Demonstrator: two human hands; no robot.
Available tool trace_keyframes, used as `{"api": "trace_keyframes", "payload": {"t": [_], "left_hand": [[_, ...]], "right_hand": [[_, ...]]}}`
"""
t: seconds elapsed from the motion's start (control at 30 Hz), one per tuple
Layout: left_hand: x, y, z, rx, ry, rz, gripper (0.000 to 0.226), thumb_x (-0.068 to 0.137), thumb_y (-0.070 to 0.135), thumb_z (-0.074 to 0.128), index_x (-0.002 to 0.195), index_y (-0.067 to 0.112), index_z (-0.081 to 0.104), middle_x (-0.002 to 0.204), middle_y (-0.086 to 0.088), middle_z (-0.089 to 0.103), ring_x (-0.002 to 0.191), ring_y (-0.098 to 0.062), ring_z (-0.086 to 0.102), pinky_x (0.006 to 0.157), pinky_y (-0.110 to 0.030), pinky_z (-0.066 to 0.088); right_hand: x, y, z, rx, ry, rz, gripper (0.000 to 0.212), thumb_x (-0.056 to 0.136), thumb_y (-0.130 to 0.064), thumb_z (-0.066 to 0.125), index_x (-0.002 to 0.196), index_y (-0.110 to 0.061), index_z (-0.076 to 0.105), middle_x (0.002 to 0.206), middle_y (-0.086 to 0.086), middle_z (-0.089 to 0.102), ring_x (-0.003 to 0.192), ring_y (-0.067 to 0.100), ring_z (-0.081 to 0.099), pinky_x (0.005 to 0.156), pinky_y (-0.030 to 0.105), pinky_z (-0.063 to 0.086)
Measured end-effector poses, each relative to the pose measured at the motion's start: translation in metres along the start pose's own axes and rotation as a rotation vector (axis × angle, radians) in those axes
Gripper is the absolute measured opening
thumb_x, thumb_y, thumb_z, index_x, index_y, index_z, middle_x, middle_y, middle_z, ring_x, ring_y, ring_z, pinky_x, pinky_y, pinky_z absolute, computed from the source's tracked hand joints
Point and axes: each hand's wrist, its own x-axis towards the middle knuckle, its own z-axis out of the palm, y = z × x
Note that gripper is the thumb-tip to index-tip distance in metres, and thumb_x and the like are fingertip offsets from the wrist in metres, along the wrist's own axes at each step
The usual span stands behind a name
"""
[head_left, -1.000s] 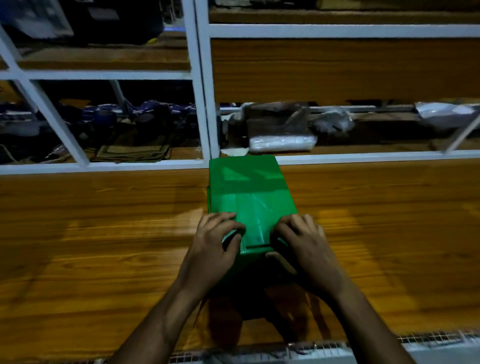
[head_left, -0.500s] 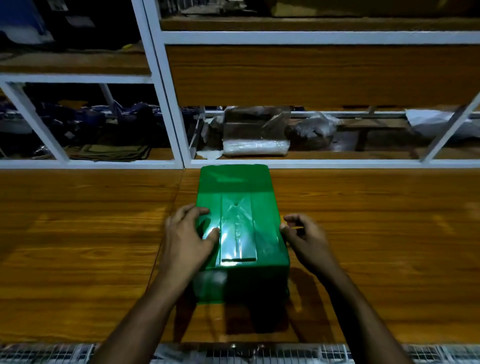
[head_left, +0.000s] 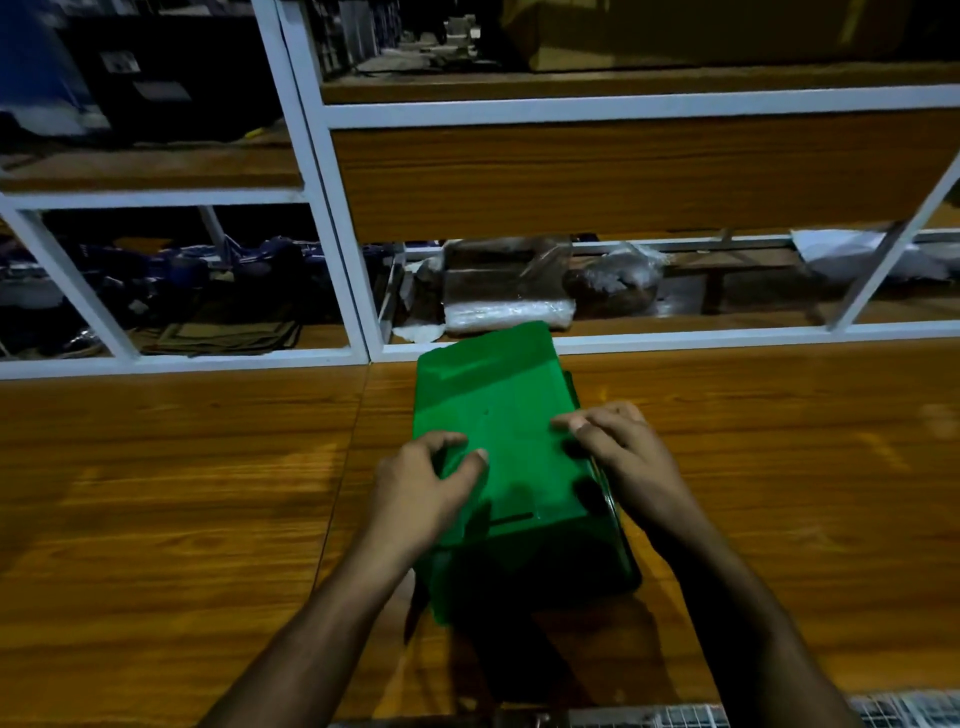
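Observation:
A green plastic box (head_left: 498, 410) with a narrow slot near its front edge stands on the wooden table (head_left: 182, 493), turned slightly askew. My left hand (head_left: 421, 488) grips its left edge, thumb stretched across the top and fingers curled at the side. On the right edge, my right hand (head_left: 628, 462) holds the box with its fingers laid over the top and its palm against the side. The box's near right corner is partly hidden by that hand.
Behind the table rises a white-framed shelf unit (head_left: 332, 208). Plastic-wrapped packages (head_left: 509, 291) lie on its lower shelf just behind the box, and folded cloth (head_left: 228, 332) lies to the left. A wire mesh (head_left: 909, 709) runs along the table's near edge.
My right hand has moved from beside the box onto its top right edge. The left hand stays at the left side. The box has turned a little.

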Motion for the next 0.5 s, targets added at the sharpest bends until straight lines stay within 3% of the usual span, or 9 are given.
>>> {"api": "trace_keyframes", "payload": {"t": [0.1, 0.17, 0.27, 0.37, 0.5], "left_hand": [[-0.003, 0.008, 0.004, -0.185, -0.129, 0.002, 0.058, 0.074, 0.065, 0.058, 0.117, 0.028, 0.069, 0.111, 0.006, 0.073, 0.099, -0.012, 0.068, 0.088, -0.037, 0.056], [-0.008, 0.011, 0.013, -0.135, -0.18, 0.062, 0.044, 0.078, 0.052, 0.054, 0.114, 0.031, 0.067, 0.104, 0.007, 0.073, 0.094, -0.012, 0.069, 0.08, -0.037, 0.058], [-0.009, 0.007, 0.019, -0.048, -0.181, 0.143, 0.036, 0.081, 0.029, 0.06, 0.117, 0.029, 0.066, 0.111, 0.004, 0.069, 0.1, -0.016, 0.065, 0.078, -0.03, 0.055], [-0.005, -0.005, 0.019, 0.013, -0.147, 0.151, 0.039, 0.082, 0.035, 0.07, 0.119, 0.023, 0.066, 0.116, 0.007, 0.061, 0.106, -0.011, 0.059, 0.083, -0.024, 0.049], [-0.004, -0.015, 0.018, 0.073, -0.155, 0.196, 0.046, 0.082, 0.04, 0.072, 0.124, 0.023, 0.063, 0.121, 0.01, 0.056, 0.113, -0.009, 0.053, 0.096, -0.032, 0.051]], "right_hand": [[-0.005, -0.031, 0.026, 0.059, -0.191, -0.053, 0.034, 0.086, -0.043, 0.054, 0.107, -0.026, 0.073, 0.107, -0.009, 0.071, 0.107, 0.008, 0.063, 0.093, 0.029, 0.05], [-0.011, -0.045, 0.052, 0.066, -0.24, -0.1, 0.032, 0.084, -0.039, 0.056, 0.108, -0.022, 0.071, 0.104, -0.002, 0.07, 0.101, 0.008, 0.063, 0.089, 0.023, 0.049], [-0.014, -0.042, 0.069, -0.129, -0.097, -0.237, 0.026, 0.084, -0.04, 0.057, 0.102, -0.026, 0.07, 0.101, -0.005, 0.065, 0.098, 0.003, 0.061, 0.089, 0.024, 0.048], [-0.006, -0.028, 0.055, -0.219, 0.055, -0.173, 0.021, 0.086, -0.033, 0.059, 0.101, -0.023, 0.071, 0.101, -0.008, 0.066, 0.096, 0.005, 0.061, 0.087, 0.027, 0.049], [0.005, -0.007, 0.019, -0.436, 0.213, -0.05, 0.021, 0.089, -0.021, 0.066, 0.109, -0.02, 0.069, 0.104, -0.005, 0.059, 0.094, 0.008, 0.057, 0.083, 0.025, 0.05]]}}
